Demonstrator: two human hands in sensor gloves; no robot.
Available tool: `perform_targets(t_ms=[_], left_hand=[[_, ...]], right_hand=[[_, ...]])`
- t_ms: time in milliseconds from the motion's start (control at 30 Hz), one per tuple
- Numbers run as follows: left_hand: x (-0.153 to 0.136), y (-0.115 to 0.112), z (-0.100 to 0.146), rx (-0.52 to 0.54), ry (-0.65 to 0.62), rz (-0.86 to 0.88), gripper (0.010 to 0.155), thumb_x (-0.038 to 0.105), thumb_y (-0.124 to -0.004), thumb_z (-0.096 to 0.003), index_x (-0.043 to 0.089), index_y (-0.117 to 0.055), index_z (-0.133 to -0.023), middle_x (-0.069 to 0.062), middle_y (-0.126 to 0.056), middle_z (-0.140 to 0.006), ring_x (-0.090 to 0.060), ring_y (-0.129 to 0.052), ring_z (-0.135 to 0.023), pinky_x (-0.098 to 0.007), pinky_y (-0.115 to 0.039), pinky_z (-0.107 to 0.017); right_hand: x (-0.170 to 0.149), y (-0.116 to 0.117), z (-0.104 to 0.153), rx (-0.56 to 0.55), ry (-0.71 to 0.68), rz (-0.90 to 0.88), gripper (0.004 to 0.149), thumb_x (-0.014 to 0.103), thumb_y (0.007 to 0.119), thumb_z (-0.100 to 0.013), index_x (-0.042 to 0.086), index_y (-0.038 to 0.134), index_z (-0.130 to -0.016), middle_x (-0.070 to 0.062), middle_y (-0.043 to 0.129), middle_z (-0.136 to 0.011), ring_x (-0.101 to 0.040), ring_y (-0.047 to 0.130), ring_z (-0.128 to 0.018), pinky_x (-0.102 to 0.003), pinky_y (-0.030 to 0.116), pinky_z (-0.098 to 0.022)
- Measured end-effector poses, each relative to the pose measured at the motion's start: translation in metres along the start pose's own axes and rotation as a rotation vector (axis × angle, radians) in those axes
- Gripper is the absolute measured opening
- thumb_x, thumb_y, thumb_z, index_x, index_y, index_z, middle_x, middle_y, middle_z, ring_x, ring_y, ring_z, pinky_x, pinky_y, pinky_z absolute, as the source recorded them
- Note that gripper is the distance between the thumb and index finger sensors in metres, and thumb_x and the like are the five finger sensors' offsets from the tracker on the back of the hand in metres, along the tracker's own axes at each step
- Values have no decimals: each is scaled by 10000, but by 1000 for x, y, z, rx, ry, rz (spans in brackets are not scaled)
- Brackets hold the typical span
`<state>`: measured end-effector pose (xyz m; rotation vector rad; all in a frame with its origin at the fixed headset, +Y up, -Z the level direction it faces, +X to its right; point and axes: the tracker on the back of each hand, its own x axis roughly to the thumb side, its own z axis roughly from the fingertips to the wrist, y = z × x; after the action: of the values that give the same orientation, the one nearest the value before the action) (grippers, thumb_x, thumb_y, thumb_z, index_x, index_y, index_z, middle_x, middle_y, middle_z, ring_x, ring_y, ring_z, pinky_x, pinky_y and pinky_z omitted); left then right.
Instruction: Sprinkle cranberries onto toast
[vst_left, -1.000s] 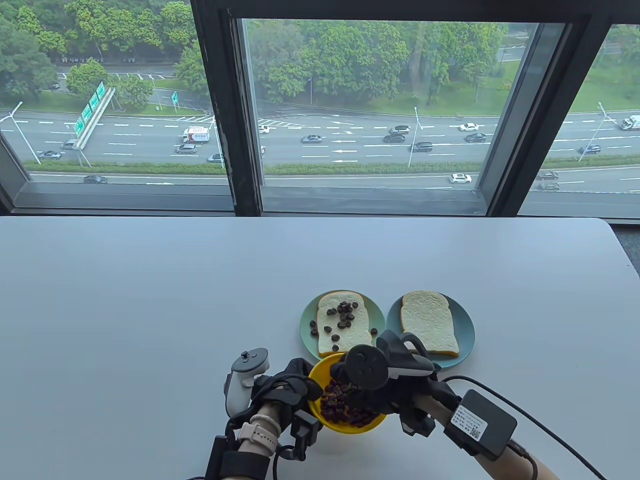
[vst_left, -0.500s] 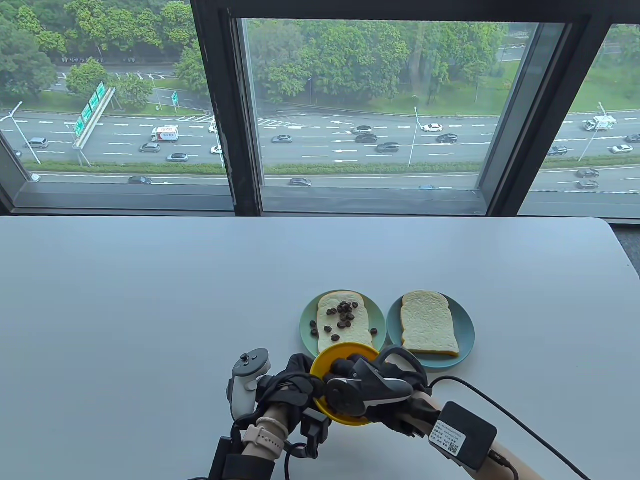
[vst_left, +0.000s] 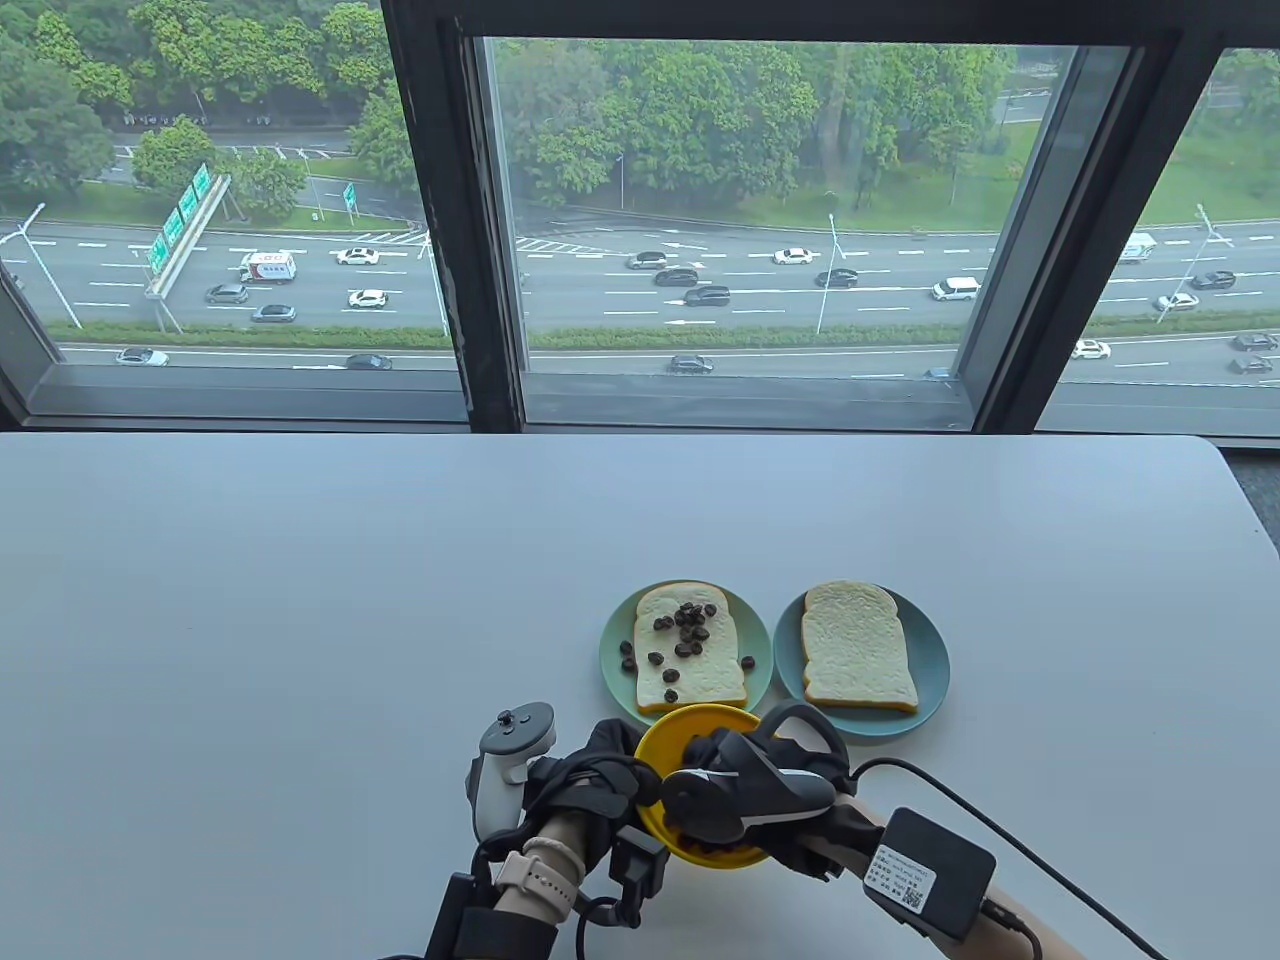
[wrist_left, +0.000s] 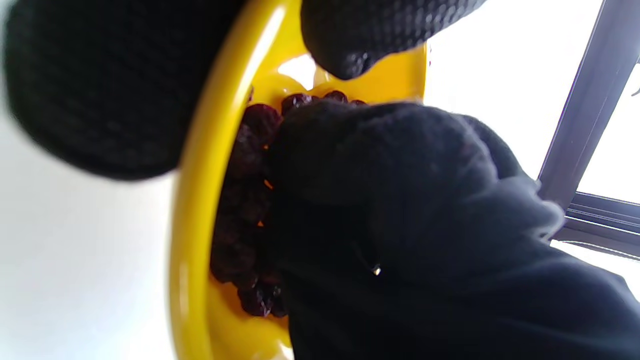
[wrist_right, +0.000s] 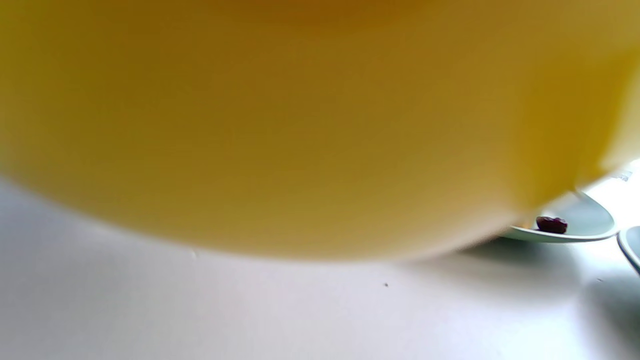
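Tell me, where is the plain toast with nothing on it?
In the table view the plain toast lies on the right blue plate, beside the cranberry-topped toast.

Your dark, wrinkled dried cranberries (wrist_left: 243, 200) lie heaped in the round yellow plastic bowl (vst_left: 660, 735) at the near edge of the tabletop. A square white toast slice (vst_left: 690, 650) on the pale green round plate (vst_left: 612, 655) carries scattered berries; the second white toast slice (vst_left: 858, 648) on the blue-green round plate (vst_left: 935, 650) beside it is bare.
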<state>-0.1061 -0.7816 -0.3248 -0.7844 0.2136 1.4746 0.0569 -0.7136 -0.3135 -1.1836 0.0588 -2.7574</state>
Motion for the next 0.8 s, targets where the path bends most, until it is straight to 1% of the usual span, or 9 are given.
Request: perform_targets(t_ms=[133, 200, 267, 333, 467, 567, 667, 800], left_hand=[[0, 3, 0, -7, 4, 10, 514, 152, -772, -412, 223, -537, -864, -205, -648, -705, -403, -756, -404, -404, -953, -117], [0, 5, 1, 14, 10, -11, 516, 153, -773, -413, 224, -536, -865, -205, -646, -705, -403, -754, -404, -405, -952, -118], [0, 7, 2, 21, 18, -26, 517, 157, -774, -413, 224, -535, -867, -206, -645, -705, -402, -753, -404, -403, -952, -119], [-1, 8, 2, 20, 23, -25, 517, 156, -774, -413, 220, -538, -868, -207, -646, -704, -404, -752, -402, -405, -951, -117], [0, 7, 2, 7, 20, -19, 517, 156, -773, -414, 223, -535, -868, -207, -645, -705, -404, -752, -403, -405, -951, -117], [-1, 7, 1, 2, 22, -27, 517, 157, -773, -413, 224, -536, -868, -208, -646, -705, -404, -752, -403, -405, -951, -117], [-1, 5, 0, -9, 29, -43, 516, 157, -774, -412, 221, -539, -868, -208, -647, -704, -405, -753, -401, -406, -951, -115], [-2, 4, 0, -17, 36, -48, 516, 156, -774, -412, 219, -541, -867, -208, -647, -704, -406, -752, -401, -406, -950, -114]], right_hand=[[-4, -11, 8, -36, -18, -25, 319, 311, 869, -269, 376, 817, -577, 60, 831, -698, -184, 936, -504, -137, 960, -238], [-10, -20, 8, -55, 6, -28, 320, 317, 869, -264, 375, 820, -575, 57, 839, -690, -183, 944, -487, -132, 959, -220], [-20, -29, 5, -60, 47, -57, 320, 318, 868, -265, 373, 820, -577, 55, 839, -691, -183, 945, -487, -131, 960, -221], [-32, -39, -1, -68, 99, -128, 319, 316, 868, -268, 372, 820, -579, 54, 838, -693, -185, 943, -491, -133, 959, -225], [-50, -47, -17, -73, 206, -239, 321, 316, 866, -274, 378, 814, -585, 62, 830, -703, -180, 935, -505, -135, 954, -238], [-67, -43, -38, -64, 300, -330, 313, 319, 862, -286, 378, 813, -589, 59, 829, -705, -181, 936, -503, -134, 953, -237], [-81, -32, -62, -35, 389, -401, 316, 321, 863, -287, 376, 813, -593, 55, 829, -706, -183, 937, -501, -134, 951, -237], [-96, -14, -100, 1, 467, -395, 316, 322, 863, -290, 375, 810, -598, 55, 828, -706, -181, 937, -500, -132, 951, -236]])
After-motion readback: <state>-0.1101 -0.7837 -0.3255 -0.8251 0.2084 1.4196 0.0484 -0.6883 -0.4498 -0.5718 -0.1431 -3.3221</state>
